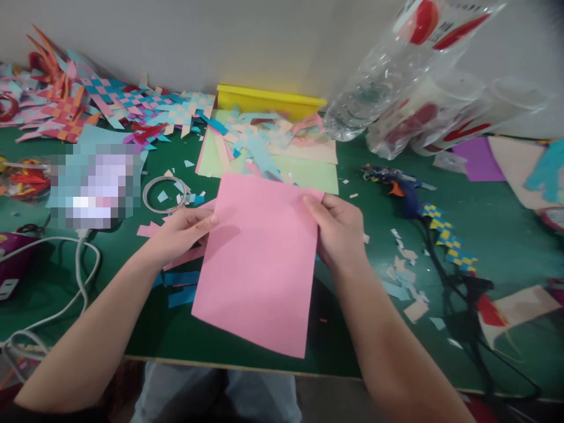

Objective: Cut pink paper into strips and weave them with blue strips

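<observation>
A sheet of pink paper is held up between my two hands, tilted slightly above the green table. My left hand pinches its left edge, thumb on top and fingers behind. On the opposite side, my right hand grips near the upper right corner, its thumb lying on the face of the sheet. Blue paper strips and pink scraps lie under and beside my left hand. Close to that hand is a roll of tape.
Woven paper strips pile up along the wall. Behind the sheet are light green paper and a yellow box. A glue gun with a black cord lies right, below plastic-wrapped cups. A white cable runs left.
</observation>
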### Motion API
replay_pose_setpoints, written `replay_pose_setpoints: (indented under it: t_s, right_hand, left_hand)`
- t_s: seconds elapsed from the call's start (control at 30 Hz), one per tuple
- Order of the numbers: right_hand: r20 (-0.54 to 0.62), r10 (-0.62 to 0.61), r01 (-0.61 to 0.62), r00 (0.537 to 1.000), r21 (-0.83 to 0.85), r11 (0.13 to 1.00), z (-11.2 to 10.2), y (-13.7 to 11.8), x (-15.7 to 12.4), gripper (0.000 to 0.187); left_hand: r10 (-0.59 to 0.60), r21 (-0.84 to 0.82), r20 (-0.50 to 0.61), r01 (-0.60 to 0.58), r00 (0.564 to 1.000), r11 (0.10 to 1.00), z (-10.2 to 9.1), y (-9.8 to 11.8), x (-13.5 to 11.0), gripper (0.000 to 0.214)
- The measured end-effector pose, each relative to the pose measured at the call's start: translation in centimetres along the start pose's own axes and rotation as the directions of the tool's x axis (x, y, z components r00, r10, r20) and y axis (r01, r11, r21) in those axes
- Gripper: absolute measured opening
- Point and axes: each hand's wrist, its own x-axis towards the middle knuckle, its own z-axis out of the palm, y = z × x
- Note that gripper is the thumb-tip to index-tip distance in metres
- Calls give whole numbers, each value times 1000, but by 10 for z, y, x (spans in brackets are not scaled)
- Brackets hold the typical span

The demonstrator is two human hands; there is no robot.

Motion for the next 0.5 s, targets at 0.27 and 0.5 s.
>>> replay_pose_setpoints:
  t_s: [0.27, 0.5]
  right_hand:
    - [156, 53, -33, 986, -129, 991, 14, 2, -12, 27]
    - [45, 48, -46, 998, -44, 998, 18, 8, -10, 29]
  left_hand:
    - [-103, -21, -176, 101, 979, 995, 3, 0, 2, 28]
    - [-75, -7, -176, 75, 981, 997, 2, 3, 3, 30]
